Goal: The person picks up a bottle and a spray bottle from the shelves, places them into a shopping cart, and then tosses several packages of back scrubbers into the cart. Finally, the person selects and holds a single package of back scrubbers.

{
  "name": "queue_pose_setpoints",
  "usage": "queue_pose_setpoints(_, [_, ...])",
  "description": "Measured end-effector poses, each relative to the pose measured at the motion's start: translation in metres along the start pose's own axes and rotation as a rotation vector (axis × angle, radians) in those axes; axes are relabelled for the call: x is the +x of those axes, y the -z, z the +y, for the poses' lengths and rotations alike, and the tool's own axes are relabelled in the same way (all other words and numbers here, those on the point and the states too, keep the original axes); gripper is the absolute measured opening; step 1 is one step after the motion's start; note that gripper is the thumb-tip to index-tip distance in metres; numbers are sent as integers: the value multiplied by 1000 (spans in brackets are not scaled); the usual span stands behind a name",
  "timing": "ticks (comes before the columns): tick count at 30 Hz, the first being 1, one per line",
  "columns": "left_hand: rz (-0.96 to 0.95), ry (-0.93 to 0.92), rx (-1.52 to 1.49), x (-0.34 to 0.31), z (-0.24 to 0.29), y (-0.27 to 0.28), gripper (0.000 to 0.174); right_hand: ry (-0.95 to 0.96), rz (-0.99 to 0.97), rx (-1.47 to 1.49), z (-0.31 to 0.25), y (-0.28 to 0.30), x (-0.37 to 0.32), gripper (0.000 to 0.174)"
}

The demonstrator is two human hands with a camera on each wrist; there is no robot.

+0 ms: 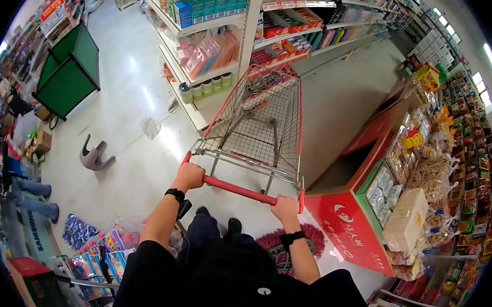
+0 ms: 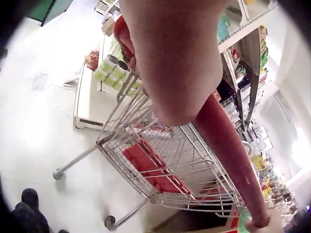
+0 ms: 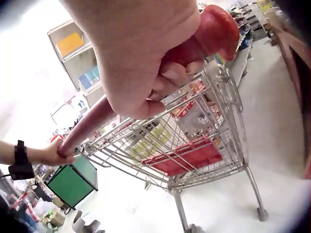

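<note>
Person's clothing: black short-sleeved top (image 1: 210,296) bearing a small white oval mark (image 1: 264,291); black left wristband (image 1: 174,194) with boxy black module (image 1: 184,208); black right wristband (image 1: 293,238); dark trousers (image 1: 203,234); dark shoes (image 1: 202,211).

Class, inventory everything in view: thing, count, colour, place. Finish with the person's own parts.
Shopping cart: one, silver, ahead
Handle: one, red, cart's near end
Nearest shelf unit: one, white, ahead
Panelled box: one, green, floor far left
Plastic object: one, grey, floor left, unidentified
Display stand: one, red, right of cart
Packaged goods: many, mixed colours, stand and shelves
Fringed item: one, reddish, below handle, right
Another person's legs: two, blue, left edge
Wristbands: two, black, one per arm
Shoes: two, dark, below handle
Top: one, black, foreground
Left hand: one, gripping handle's left
Right hand: one, gripping handle's right
</note>
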State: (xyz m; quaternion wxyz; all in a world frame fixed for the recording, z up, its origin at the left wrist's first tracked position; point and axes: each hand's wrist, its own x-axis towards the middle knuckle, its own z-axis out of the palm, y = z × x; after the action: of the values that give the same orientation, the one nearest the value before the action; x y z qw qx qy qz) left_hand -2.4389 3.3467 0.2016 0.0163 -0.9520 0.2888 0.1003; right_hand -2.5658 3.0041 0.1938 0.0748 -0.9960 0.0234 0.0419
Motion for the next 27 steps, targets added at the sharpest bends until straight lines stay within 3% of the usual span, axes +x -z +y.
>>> queue_pose_setpoints(15, [-2, 152, -288, -173, 99, -35, 12, 248, -142, -64, 25, -8, -93, 21])
queue_pose_setpoints(27, [-260, 277, -421, -254, 130, -48, 22, 504, -169, -90, 8, -12, -94, 19])
